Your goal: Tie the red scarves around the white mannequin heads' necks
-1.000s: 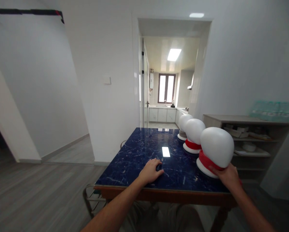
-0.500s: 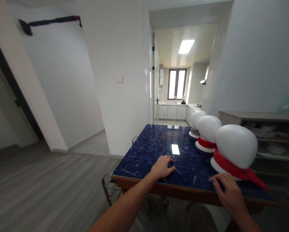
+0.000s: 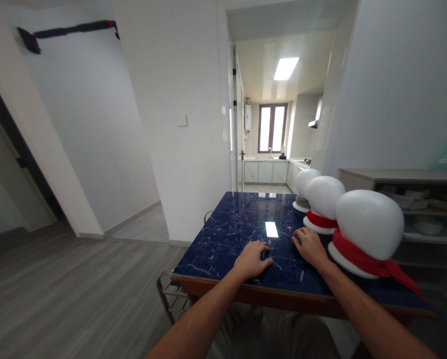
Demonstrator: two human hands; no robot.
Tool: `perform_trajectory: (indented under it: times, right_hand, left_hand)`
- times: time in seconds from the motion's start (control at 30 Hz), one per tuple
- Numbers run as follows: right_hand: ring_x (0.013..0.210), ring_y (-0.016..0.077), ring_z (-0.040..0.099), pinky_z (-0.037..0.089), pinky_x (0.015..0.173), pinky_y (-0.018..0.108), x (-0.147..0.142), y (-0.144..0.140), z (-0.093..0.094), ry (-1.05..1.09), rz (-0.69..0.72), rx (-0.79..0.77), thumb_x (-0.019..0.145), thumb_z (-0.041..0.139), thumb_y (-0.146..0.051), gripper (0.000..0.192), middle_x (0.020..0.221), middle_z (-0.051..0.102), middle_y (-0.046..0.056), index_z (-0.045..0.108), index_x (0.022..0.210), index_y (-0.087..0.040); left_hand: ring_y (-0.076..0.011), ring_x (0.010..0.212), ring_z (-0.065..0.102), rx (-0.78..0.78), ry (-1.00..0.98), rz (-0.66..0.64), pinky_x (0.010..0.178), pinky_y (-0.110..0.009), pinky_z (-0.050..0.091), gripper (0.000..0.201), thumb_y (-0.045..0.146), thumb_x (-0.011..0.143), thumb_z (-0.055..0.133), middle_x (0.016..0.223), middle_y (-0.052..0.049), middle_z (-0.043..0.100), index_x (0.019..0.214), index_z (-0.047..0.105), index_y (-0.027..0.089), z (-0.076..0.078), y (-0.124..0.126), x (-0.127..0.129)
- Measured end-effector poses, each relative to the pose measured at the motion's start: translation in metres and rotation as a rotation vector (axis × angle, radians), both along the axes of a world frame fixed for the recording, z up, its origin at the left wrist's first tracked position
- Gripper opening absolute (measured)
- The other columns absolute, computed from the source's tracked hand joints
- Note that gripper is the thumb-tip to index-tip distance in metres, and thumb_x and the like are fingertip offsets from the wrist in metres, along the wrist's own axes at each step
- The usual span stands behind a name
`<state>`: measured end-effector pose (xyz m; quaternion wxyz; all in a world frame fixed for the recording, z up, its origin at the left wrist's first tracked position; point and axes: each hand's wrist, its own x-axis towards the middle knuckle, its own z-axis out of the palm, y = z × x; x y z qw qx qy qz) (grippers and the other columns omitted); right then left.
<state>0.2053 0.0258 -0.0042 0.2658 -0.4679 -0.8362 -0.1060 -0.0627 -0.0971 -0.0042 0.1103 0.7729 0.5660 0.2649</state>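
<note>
My left hand (image 3: pixel 252 259) rests flat on the dark blue marble table (image 3: pixel 230 234), holding nothing. My right hand (image 3: pixel 310 246) lies palm down on the table too, fingers spread, just left of the nearest white mannequin head (image 3: pixel 369 224). That head wears a red scarf (image 3: pixel 369 259) around its neck, with a tail trailing to the right. A second white head (image 3: pixel 326 197) with a red scarf stands behind it, and a third white head (image 3: pixel 306 182) without a visible scarf stands farthest back.
An open shelf unit (image 3: pixel 413 199) with dishes stands along the right wall. A doorway (image 3: pixel 279 124) beyond the table leads to a kitchen. A metal rack (image 3: pixel 171 294) sits under the table's left end. Grey wood floor spreads to the left.
My right hand let go of the nearest head's scarf, dropped to the table edge, then slid left and forward to rest beside my left hand. The view shifted left.
</note>
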Motion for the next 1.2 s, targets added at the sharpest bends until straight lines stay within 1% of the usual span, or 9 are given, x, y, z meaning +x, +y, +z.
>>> perform_trajectory:
  times: [0.1, 0.17, 0.33, 0.6, 1.07, 1.2]
  right_hand:
    - [0.112, 0.0294, 0.058, 0.042, 0.099, 0.039, -0.002, -0.0007, -0.0085, 0.011, -0.026, -0.003, 0.106, 0.051, -0.033, 0.025, 0.116, 0.07, 0.014, 0.072, 0.106, -0.019]
    - [0.112, 0.0286, 0.058, 0.042, 0.099, 0.038, -0.0023, -0.0024, -0.0099, 0.01, -0.023, -0.02, 0.106, 0.051, -0.032, 0.025, 0.115, 0.069, 0.013, 0.072, 0.104, -0.019]
    - [0.108, 0.0269, 0.058, 0.042, 0.098, 0.036, -0.0035, -0.0049, -0.0072, 0.019, -0.062, -0.042, 0.106, 0.052, -0.03, 0.024, 0.108, 0.07, 0.012, 0.071, 0.099, -0.018]
    - [0.103, 0.0253, 0.058, 0.041, 0.093, 0.034, -0.0049, -0.0063, -0.0079, 0.001, -0.09, -0.063, 0.106, 0.052, -0.028, 0.022, 0.103, 0.068, 0.01, 0.066, 0.092, -0.019]
    - [0.103, 0.0257, 0.058, 0.041, 0.093, 0.035, -0.0056, -0.0079, -0.007, -0.007, -0.095, -0.037, 0.105, 0.051, -0.026, 0.021, 0.104, 0.067, 0.012, 0.066, 0.094, -0.019]
    - [0.102, 0.0251, 0.059, 0.041, 0.092, 0.034, -0.0058, -0.0085, -0.0065, 0.023, -0.093, -0.067, 0.105, 0.052, -0.025, 0.017, 0.104, 0.067, 0.011, 0.066, 0.097, -0.019]
  left_hand:
    - [-0.0298, 0.151, 0.047, 0.002, 0.001, -0.004, 0.134, -0.049, 0.022, 0.046, 0.049, 0.093, 0.073, 0.156, -0.006, 0.06, 0.133, 0.071, 0.027, -0.0015, 0.0007, -0.0002]
    - [-0.0296, 0.151, 0.047, 0.012, 0.001, -0.008, 0.134, -0.049, 0.023, 0.045, 0.048, 0.093, 0.073, 0.156, -0.006, 0.06, 0.132, 0.071, 0.027, -0.0023, 0.0011, -0.0002]
    - [-0.0288, 0.152, 0.047, 0.013, 0.0, 0.002, 0.134, -0.048, 0.023, 0.043, 0.046, 0.094, 0.071, 0.157, -0.006, 0.06, 0.132, 0.071, 0.026, -0.0013, 0.0001, 0.0004]
    - [-0.0288, 0.153, 0.046, 0.008, 0.015, 0.011, 0.134, -0.048, 0.023, 0.043, 0.046, 0.095, 0.071, 0.157, -0.006, 0.06, 0.133, 0.071, 0.026, 0.0004, -0.0015, 0.0014]
    - [-0.0291, 0.152, 0.048, 0.014, 0.023, 0.004, 0.134, -0.049, 0.024, 0.041, 0.044, 0.095, 0.07, 0.157, -0.006, 0.06, 0.132, 0.071, 0.027, 0.0002, -0.0007, 0.001]
    - [-0.0287, 0.151, 0.048, 0.008, 0.023, 0.002, 0.134, -0.048, 0.023, 0.041, 0.043, 0.095, 0.07, 0.157, -0.006, 0.06, 0.132, 0.071, 0.027, 0.0009, -0.0014, 0.0011]
